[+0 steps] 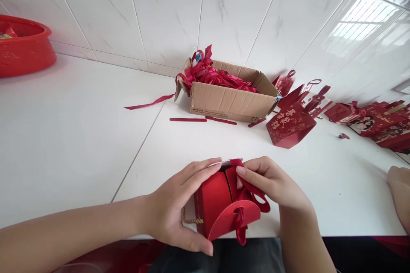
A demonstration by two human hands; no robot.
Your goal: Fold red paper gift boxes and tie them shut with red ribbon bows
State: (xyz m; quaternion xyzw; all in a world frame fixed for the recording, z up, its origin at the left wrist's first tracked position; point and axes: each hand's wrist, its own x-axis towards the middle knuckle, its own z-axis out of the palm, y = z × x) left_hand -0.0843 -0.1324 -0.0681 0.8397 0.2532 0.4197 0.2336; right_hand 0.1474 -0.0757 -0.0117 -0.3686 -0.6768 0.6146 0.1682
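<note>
As the tiled wall (166, 8) rises behind the white table (80, 136), a cardboard box (230, 102) bearing a ribbon heap (221, 78) stands towards the back; down by the front edge, it's the red gift box (214, 194)! The left hand (177, 204) spreads wide around its side, the right hand (272, 181) pinches a red ribbon (251, 187) at its far end, and thin red strips (188, 119) lie beyond, before the cardboard
</note>
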